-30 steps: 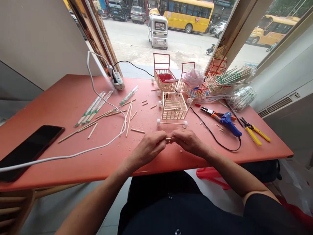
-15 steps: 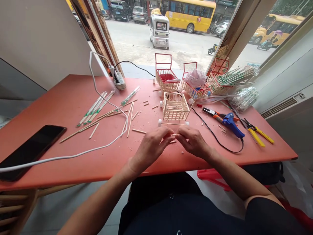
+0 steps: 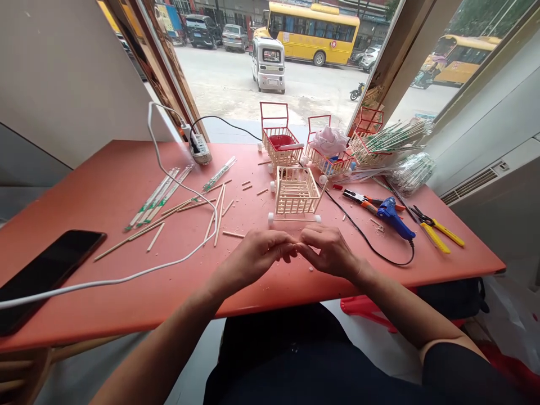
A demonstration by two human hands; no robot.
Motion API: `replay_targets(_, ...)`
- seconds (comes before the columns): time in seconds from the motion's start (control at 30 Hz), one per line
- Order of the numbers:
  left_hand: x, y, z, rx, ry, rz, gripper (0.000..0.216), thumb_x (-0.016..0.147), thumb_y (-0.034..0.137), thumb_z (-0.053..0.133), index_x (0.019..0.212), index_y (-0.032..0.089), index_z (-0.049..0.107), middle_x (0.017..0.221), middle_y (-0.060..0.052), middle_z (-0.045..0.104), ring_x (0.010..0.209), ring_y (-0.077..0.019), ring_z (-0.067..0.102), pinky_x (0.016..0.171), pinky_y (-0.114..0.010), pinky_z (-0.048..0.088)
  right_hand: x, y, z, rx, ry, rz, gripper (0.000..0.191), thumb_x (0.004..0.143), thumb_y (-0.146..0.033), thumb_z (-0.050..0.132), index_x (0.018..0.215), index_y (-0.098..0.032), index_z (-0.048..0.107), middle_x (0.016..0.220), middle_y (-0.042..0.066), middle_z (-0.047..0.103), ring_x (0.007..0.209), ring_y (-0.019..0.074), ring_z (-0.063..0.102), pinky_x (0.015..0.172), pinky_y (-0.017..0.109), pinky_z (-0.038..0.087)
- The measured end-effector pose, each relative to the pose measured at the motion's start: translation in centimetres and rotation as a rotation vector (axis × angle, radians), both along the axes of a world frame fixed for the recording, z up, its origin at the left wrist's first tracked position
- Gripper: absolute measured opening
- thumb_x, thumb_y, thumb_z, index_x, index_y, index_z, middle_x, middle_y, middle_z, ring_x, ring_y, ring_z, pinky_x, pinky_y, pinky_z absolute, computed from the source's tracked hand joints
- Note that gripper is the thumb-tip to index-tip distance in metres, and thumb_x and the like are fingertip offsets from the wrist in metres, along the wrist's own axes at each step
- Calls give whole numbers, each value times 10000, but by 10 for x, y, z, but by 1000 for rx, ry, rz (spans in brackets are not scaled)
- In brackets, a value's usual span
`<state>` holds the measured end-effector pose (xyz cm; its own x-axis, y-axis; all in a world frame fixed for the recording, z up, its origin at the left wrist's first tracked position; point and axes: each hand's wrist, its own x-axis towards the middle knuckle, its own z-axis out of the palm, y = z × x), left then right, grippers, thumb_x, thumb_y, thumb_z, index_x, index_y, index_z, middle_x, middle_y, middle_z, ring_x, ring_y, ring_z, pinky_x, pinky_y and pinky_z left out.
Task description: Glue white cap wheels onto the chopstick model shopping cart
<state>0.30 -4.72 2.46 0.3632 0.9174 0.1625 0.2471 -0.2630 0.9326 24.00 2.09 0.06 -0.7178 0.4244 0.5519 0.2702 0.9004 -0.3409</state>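
Observation:
My left hand and my right hand meet above the front part of the table, thumbs and fingers pinched. Between their touching fingertips is a short wooden stick, seen half a second ago and now almost wholly covered by the fingers. Just beyond the hands stands a small cart of bare wooden sticks with white wheels. Behind it are a red-trimmed cart holding something red, and another red-trimmed cart with a pinkish-white cloth in it. Loose wooden sticks lie left of the hands.
To the right lie orange-handled pliers, a blue glue gun, yellow-handled cutters and bundled sticks. A phone, a white cable, wrapped sticks and a power strip occupy the left.
The hands have drawn closer, and their fingertips now touch, covering the pale stick that showed between them. The camera view has shifted slightly, so the table sits lower and further left.

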Motion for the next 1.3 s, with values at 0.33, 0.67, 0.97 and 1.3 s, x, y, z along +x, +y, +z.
replay_targets(0.33,0,2,4,-42,129,-51,380,1119,365,528,808,206,678,742,-28,749,692,-145,688,706,-262,536,0,5,-4,219,-8,-22,489,1233,-381,529,763,-247,521,685,-21,610,664,150,490,668,312,367)
replay_targets(0.67,-6,12,1,-210,-71,-186,520,1104,661,647,892,187,675,726,-25,704,643,-139,640,608,-263,498,-4,0,0,46,46,42,482,1240,-358,521,780,-227,581,682,-11,649,634,126,539,648,274,382)
replay_targets(0.97,-4,14,-2,-329,-185,-282,714,974,887,727,889,179,683,701,-21,682,626,-138,620,611,-273,484,-2,1,1,-80,64,165,525,1255,-404,473,793,-215,635,655,-9,664,599,116,555,616,267,381)
replay_targets(1.3,3,9,-7,-347,-236,-201,709,948,893,744,866,195,649,719,-7,648,640,-140,581,635,-290,466,-1,0,-2,-186,96,169,526,1253,-427,483,820,-204,682,689,-8,710,599,107,583,614,258,420)
